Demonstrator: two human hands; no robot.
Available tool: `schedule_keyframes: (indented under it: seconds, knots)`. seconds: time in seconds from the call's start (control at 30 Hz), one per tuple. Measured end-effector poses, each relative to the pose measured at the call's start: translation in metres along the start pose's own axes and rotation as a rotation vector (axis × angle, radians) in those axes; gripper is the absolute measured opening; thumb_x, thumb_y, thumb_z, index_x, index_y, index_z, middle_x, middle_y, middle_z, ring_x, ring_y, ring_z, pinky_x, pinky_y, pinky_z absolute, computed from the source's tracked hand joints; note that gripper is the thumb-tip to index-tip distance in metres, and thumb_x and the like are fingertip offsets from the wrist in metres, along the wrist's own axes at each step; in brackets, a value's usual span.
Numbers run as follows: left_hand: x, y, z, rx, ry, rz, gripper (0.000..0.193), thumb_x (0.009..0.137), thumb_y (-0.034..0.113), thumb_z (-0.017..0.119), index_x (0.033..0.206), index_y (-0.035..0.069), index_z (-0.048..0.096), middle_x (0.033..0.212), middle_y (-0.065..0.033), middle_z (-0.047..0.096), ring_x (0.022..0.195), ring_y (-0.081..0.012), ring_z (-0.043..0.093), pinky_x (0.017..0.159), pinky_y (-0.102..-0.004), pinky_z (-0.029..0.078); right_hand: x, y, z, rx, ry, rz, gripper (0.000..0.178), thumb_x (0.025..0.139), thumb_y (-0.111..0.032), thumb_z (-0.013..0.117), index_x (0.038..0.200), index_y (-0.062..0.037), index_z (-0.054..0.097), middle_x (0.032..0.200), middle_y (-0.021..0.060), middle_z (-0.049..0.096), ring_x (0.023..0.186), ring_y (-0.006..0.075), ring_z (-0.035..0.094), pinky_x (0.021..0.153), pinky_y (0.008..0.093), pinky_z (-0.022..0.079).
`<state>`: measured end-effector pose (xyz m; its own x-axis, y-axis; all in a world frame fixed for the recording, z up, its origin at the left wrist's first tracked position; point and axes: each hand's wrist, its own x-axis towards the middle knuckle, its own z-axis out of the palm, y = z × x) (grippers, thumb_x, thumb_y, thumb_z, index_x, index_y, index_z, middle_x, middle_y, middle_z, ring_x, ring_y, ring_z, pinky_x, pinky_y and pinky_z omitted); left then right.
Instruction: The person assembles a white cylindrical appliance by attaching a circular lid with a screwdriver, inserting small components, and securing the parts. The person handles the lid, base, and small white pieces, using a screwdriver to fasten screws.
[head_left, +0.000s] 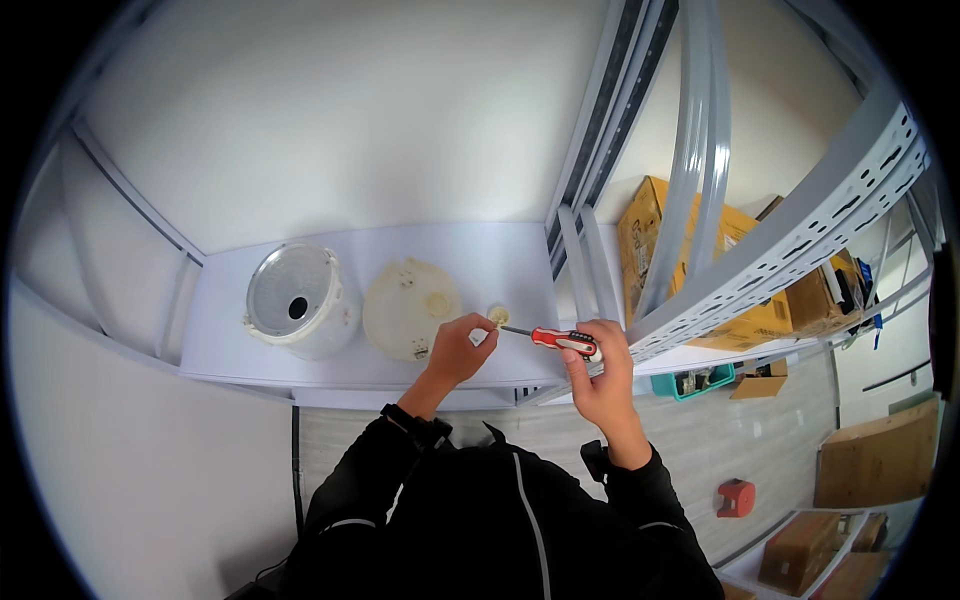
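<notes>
My right hand [605,380] is wrapped round the red and grey handle of a screwdriver [552,338], its shaft pointing left. My left hand [462,347] is closed in a pinch beside the screwdriver's tip; what its fingers hold is too small to make out. Just beyond the tip is a small yellowish round piece [498,313]; I cannot tell whether my fingers touch it. Left of that hand, a flat cream-coloured round cover [385,310] with dark marks lies on the white shelf [490,250]. Farther left stands a white round pot [330,325] with a metallic inside and a dark central hole.
A grey perforated rack post [790,245] rises close to my right hand. Behind it are yellow cardboard boxes [645,235]. Lower right, a teal bin [690,383] with things in it, a red stool [736,498] and a large brown box [875,455] stand beyond the shelf.
</notes>
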<state>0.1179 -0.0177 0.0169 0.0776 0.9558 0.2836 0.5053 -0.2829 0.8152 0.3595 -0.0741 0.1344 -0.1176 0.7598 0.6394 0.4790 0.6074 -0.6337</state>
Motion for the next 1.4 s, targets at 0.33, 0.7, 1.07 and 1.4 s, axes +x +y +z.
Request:
schedule_keyframes:
  seconds: [0.33,0.7,1.07,1.4]
  knots:
    - [-0.004,-0.001,-0.034,-0.191,0.039,-0.039,0.012,0.092,0.01,0.08,0.102,0.004,0.078,0.101,-0.0069,0.082,0.092,-0.018,0.078,0.077,-0.0295,0.058,0.003,0.0,0.023,0.138,0.095,0.085,0.029,0.094,-0.011,0.075,0.118,0.0005,0.062,0.108,0.0169,0.065,0.098,0.0323,0.065,0.088,0.0384,0.051]
    - [0.0,-0.017,-0.068,-0.196,0.047,0.199,0.015,0.089,0.007,0.082,0.104,0.007,0.081,0.097,-0.0102,0.08,0.084,-0.0234,0.074,0.073,-0.0331,0.056,0.005,-0.007,0.052,0.193,0.113,0.168,0.031,0.097,-0.012,0.073,0.121,0.0008,0.059,0.105,0.0145,0.064,0.094,0.026,0.064,0.086,0.0353,0.05]
    - [0.002,-0.031,-0.095,-0.237,0.055,0.162,0.013,0.093,0.006,0.078,0.106,0.005,0.081,0.096,-0.0118,0.079,0.087,-0.0239,0.073,0.075,-0.0338,0.056,0.018,-0.033,0.071,0.087,0.039,0.009,0.028,0.091,-0.007,0.073,0.115,-0.0002,0.06,0.104,0.0159,0.063,0.092,0.0292,0.063,0.085,0.0367,0.05]
    - [-0.002,-0.051,-0.109,-0.305,-0.014,0.217,0.013,0.092,0.002,0.077,0.104,0.003,0.081,0.101,-0.0112,0.08,0.096,-0.0245,0.073,0.084,-0.0351,0.057,0.024,-0.041,0.08,0.158,-0.08,-0.018,0.026,0.094,-0.012,0.074,0.113,-0.002,0.058,0.108,0.0165,0.064,0.097,0.0263,0.062,0.09,0.037,0.049]
